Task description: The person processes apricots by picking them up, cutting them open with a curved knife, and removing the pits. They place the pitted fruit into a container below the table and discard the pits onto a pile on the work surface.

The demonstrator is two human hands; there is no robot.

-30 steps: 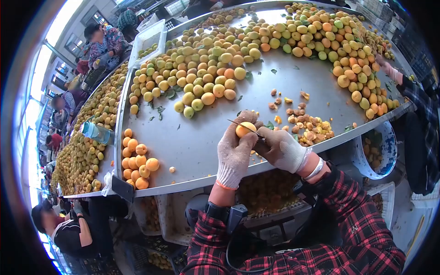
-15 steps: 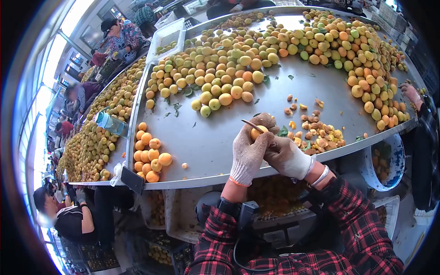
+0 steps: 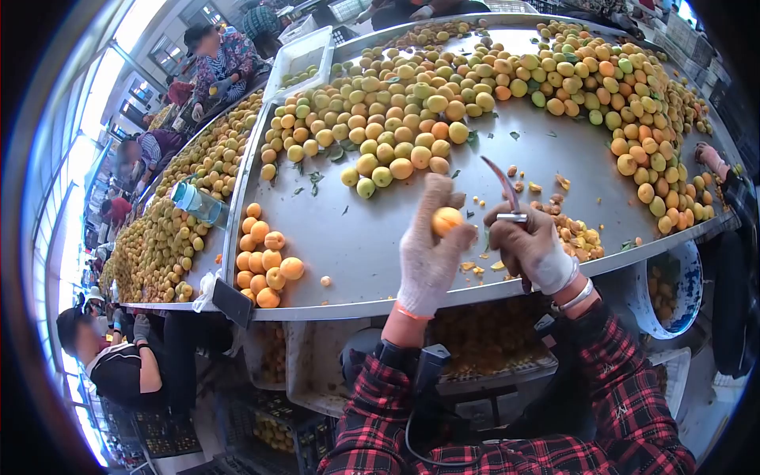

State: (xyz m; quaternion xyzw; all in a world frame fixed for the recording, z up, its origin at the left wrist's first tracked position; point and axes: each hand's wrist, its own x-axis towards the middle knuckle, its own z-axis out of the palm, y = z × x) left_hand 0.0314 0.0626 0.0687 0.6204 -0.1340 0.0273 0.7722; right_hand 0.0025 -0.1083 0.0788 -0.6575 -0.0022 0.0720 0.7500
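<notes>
My left hand (image 3: 427, 257), in a stained white glove, holds an orange apricot (image 3: 446, 221) between thumb and fingers above the metal table. Gripped in my gloved right hand (image 3: 535, 252) is a small knife with a curved blade (image 3: 500, 179), its tip pointing up and to the left. The blade is apart from the apricot. Beyond and beside my right hand lie apricot scraps and pits (image 3: 583, 240). A small group of riper orange apricots (image 3: 267, 260) rests at the table's near left corner.
Heaped yellow-green apricots (image 3: 388, 119) cover the far part of the metal table (image 3: 356, 253). A blue-lidded bottle (image 3: 198, 204) lies among fruit on the left. A blue-and-white basin (image 3: 687, 293) sits below the right edge. A co-worker's hand (image 3: 711, 161) is at far right.
My hands have moved apart: the left keeps the apricot, while the right has drawn the knife away to the right, blade up. Small bits of flesh now lie on the table between them.
</notes>
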